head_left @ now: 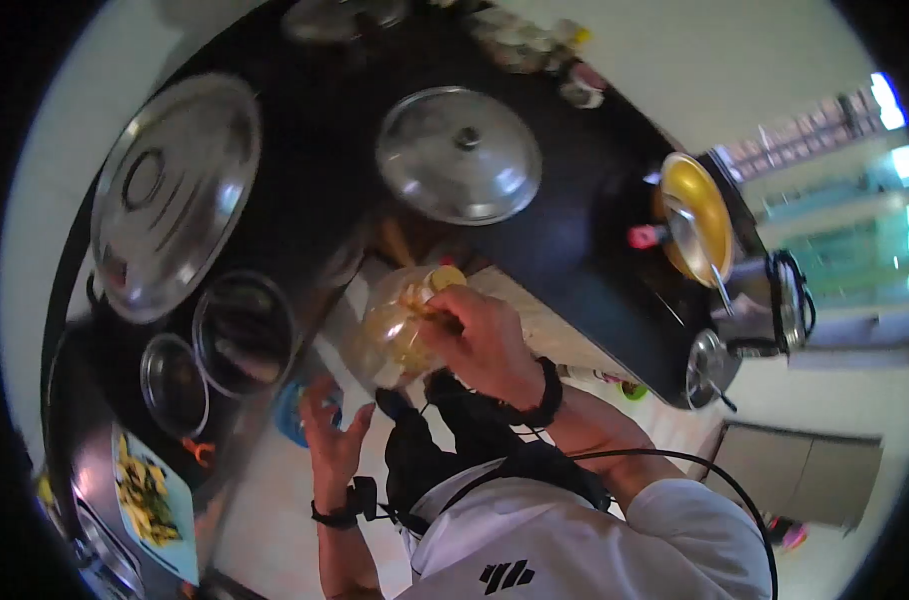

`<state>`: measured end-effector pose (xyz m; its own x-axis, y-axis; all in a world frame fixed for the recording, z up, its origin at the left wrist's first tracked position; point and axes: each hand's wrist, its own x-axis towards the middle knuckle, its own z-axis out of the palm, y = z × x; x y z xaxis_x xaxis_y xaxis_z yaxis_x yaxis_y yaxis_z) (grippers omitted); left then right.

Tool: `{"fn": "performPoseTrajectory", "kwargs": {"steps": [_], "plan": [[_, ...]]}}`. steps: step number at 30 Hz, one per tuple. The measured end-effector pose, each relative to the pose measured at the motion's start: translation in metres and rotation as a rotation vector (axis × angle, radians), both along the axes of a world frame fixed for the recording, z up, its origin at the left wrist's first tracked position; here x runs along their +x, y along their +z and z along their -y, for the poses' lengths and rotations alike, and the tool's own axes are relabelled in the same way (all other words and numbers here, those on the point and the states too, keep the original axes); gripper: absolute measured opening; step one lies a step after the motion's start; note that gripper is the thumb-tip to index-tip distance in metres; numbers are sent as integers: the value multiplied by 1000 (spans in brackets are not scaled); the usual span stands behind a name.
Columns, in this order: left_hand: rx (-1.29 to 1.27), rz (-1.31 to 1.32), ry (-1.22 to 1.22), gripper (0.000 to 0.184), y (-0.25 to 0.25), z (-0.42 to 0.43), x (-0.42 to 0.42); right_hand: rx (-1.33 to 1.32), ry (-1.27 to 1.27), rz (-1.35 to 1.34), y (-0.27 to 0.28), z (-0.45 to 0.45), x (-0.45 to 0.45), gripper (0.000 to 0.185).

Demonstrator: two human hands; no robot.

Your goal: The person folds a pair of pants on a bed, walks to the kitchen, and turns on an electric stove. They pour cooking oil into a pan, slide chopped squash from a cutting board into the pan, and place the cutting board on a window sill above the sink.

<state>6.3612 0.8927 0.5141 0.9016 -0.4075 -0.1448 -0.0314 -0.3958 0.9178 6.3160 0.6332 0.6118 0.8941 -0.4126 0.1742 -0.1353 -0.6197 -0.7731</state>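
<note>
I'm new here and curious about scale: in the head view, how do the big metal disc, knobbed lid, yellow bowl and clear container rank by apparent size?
1. Big metal disc
2. Knobbed lid
Yellow bowl and clear container: too alike to rank; the right hand partly covers the container.

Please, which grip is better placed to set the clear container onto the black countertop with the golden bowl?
Probably the right grip: its fingers appear closed on the clear container, and it is nearer that black countertop. The left grip is open, apart from the container.
</note>
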Motion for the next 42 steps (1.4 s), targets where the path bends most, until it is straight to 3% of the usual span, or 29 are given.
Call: {"fn": "performPoseTrajectory", "kwargs": {"steps": [1,4,5,9,13,19,29,31,33,35,38,40,42], "plan": [[87,102,-113,70,18,8,3,-34,-13,48,21,3,-11,25],[-23,379,-270,81,84,60,-11,-140,-70,175,79,18,-48,23],[-12,452,-352,93,99,75,-19,-179,-94,212,98,23,-60,23],[-122,601,-434,107,137,134,-73,-310,-159,330,159,42,-116,23],[-183,740,-429,101,153,175,-127,-365,-192,404,176,64,-176,22],[-230,458,-372,92,136,237,-209,-404,-167,307,165,106,-243,26],[-320,218,-641,78,87,308,-225,-393,-277,239,128,173,-293,31],[-395,37,-680,75,77,314,-218,-370,-254,214,126,176,-298,34],[-644,-364,-654,80,75,322,-211,-345,-201,227,120,176,-298,38],[-938,-791,-541,92,115,342,-216,-331,-213,295,124,186,-310,43],[-251,305,-786,100,147,360,-206,-316,-276,293,133,217,-357,48],[-323,196,-697,104,152,366,-217,-365,-328,178,143,255,-400,50],[-315,181,-652,107,154,367,-222,-392,-450,-52,175,287,-453,39]]}}
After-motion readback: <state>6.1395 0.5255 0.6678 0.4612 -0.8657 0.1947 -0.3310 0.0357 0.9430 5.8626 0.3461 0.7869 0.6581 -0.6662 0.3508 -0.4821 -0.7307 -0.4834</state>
